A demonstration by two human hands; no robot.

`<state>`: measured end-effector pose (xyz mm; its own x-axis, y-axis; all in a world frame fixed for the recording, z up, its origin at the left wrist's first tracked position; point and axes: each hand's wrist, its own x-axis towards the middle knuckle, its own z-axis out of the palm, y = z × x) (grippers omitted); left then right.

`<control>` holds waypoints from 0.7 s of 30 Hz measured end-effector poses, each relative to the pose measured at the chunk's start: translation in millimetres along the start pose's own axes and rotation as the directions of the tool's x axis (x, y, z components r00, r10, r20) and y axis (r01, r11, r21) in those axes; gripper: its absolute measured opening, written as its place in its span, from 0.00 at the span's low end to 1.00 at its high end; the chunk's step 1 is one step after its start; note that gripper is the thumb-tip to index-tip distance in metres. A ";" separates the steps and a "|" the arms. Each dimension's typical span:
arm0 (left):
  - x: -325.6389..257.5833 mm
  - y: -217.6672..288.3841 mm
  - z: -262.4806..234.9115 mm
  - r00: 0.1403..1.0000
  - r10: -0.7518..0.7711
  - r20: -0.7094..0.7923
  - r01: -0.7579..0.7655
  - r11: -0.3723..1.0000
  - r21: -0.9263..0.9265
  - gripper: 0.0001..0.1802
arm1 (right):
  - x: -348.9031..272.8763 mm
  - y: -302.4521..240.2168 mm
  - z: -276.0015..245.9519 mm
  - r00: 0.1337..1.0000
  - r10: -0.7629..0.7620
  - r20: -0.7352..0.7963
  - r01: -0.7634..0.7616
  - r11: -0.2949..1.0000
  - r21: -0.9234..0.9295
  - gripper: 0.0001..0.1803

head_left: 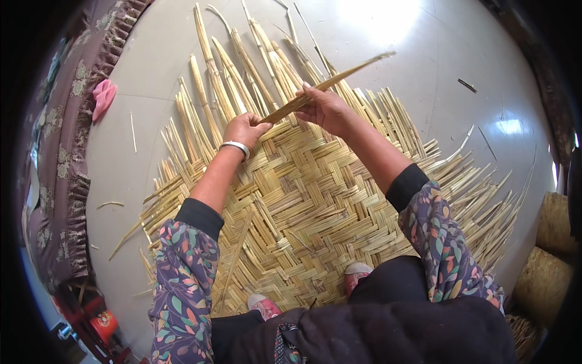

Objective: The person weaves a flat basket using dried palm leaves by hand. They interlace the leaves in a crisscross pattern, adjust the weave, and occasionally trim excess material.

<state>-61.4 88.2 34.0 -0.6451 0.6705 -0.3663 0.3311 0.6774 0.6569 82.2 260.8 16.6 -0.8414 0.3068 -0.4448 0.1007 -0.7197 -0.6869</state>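
A long flattened reed strip (339,77) slants up to the right between my hands, above the far edge of a woven reed mat (303,188). My left hand (244,130), with a pale bracelet at its wrist, pinches the strip's lower end. Farther along it, my right hand (324,109) is closed round the strip, thumb on top. Loose reed ends (233,73) fan out from the mat's far side beyond my hands. More unwoven ends (479,200) spread to the right.
Pink shoes (265,305) rest on the mat's near part. A ruffled purple cover (66,164) hangs at the left, beside a pink cloth (104,99). Reed scraps (467,85) lie on the grey floor (145,67). Brown rolled bundles (544,276) stand at the right.
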 end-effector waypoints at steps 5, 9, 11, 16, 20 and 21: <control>-1.4 -3.0 5.7 0.986 0.090 -0.140 -0.076 0.992 0.100 0.17 | 25.2 -22.0 10.4 0.995 -0.048 -0.090 0.035 0.991 -0.132 0.23; -6.2 -1.1 11.2 0.946 0.138 -0.294 -0.085 0.979 0.186 0.19 | 40.9 -24.8 20.4 0.997 -0.057 -0.051 0.034 0.930 -0.365 0.35; -3.1 -5.3 14.7 0.933 0.075 -0.351 -0.027 0.990 0.140 0.19 | 45.8 -27.7 32.9 0.998 -0.032 -0.053 -0.002 0.835 -0.551 0.38; -2.8 -10.4 16.0 0.890 0.021 -0.455 -0.006 0.999 0.035 0.20 | 88.1 -19.2 37.3 0.976 -0.210 0.060 0.088 0.128 -0.988 0.27; -0.4 -9.4 18.8 0.881 0.040 -0.471 -0.067 0.997 -0.040 0.23 | 103.5 -22.8 32.0 0.984 -0.180 0.009 0.026 0.093 -0.995 0.18; -1.0 -10.7 17.5 0.879 0.037 -0.475 -0.074 0.996 -0.059 0.23 | 103.2 -23.4 32.9 0.986 -0.165 0.005 0.031 0.154 -0.988 0.17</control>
<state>-52.3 85.5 15.8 -0.8818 0.4714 0.0151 0.3368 0.6070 0.7199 -24.4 288.8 5.7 -0.8491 0.4181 -0.3229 0.5141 0.5134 -0.6871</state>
